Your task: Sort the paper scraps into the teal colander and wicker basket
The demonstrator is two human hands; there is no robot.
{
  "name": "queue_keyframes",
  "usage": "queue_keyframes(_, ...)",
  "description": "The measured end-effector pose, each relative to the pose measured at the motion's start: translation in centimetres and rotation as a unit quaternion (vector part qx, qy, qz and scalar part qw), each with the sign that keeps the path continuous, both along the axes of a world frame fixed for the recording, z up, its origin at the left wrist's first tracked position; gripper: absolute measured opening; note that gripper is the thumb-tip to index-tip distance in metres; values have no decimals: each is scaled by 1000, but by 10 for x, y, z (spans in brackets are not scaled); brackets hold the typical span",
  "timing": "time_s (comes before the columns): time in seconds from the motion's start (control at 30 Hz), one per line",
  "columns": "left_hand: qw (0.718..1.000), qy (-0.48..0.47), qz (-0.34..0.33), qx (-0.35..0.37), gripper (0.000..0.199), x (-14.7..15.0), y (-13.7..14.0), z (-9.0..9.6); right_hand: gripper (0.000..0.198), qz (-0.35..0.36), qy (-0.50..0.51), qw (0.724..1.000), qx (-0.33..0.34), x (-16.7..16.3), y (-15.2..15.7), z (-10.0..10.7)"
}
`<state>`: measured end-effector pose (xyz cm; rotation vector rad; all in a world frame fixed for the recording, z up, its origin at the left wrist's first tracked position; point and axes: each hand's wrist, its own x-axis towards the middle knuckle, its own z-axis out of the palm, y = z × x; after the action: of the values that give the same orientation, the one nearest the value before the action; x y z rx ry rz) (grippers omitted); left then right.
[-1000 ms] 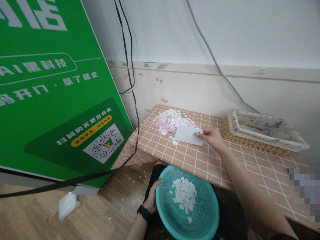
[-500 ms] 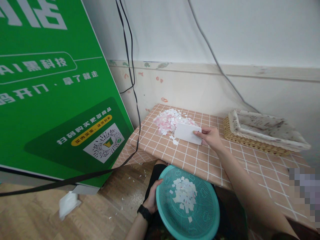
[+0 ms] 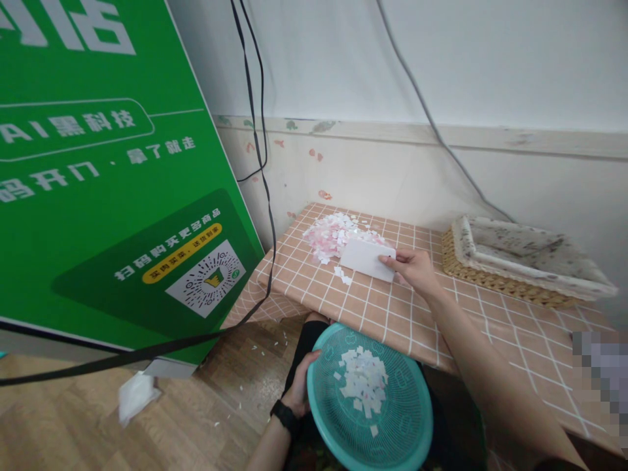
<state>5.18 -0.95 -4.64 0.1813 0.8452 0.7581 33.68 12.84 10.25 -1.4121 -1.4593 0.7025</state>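
My right hand (image 3: 415, 269) pinches the right edge of a white card (image 3: 366, 260), thumb on top. The card is tilted low over the checked tablecloth, beside a heap of white and pink paper scraps (image 3: 326, 237). A few loose scraps lie just left of the card's lower corner. My left hand (image 3: 300, 387), with a black watch at the wrist, grips the left rim of a teal plastic basket (image 3: 324, 418) at my lap, below the table edge. Small white paper pieces (image 3: 364, 379) lie in that basket.
A woven basket with a floral lining (image 3: 520, 291) stands on the table (image 3: 441, 327) at right. A green sign-covered cabinet (image 3: 98, 216) fills the left. A black cable (image 3: 271, 216) hangs between it and the table. A white bag (image 3: 137, 396) and paper bits lie on the floor.
The card has tipped slightly and its left edge has shifted a little left, close to the loose scraps. My left hand and the teal basket hold nearly the same place.
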Motion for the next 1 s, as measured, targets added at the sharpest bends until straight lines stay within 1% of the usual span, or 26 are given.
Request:
queue_keyframes(0.23,1000,-5,-3,-1,33,-1,0,-3,36,41,-43,998,8,-11,0,3)
queue_keyframes(0.3,1000,-13,-6,-1,34,-1,0,-3,37,31,-37,999,5,-11,-1,2)
queue_keyframes(0.4,1000,-6,-5,-2,33,-1,-1,0,38,-10,-21,1000,-3,-10,-2,2)
queue_keyframes(0.47,1000,0,-3,-3,31,-1,0,2,39,-18,-22,1000,-4,-10,-2,3)
queue_keyframes(0.6,1000,-11,-6,1,31,-1,0,-1,37,18,-34,999,-7,-14,-3,4)
queue_keyframes(0.73,1000,-7,-6,-11,32,-1,1,-7,36,54,-2,998,-26,-16,-4,6)
queue_keyframes(0.83,1000,-17,-8,-8,32,-2,0,-9,33,60,19,997,-34,-15,-5,6)
queue_keyframes(1.0,1000,-21,-8,-2,32,-2,0,-9,29,73,11,997,-34,-9,-4,5)
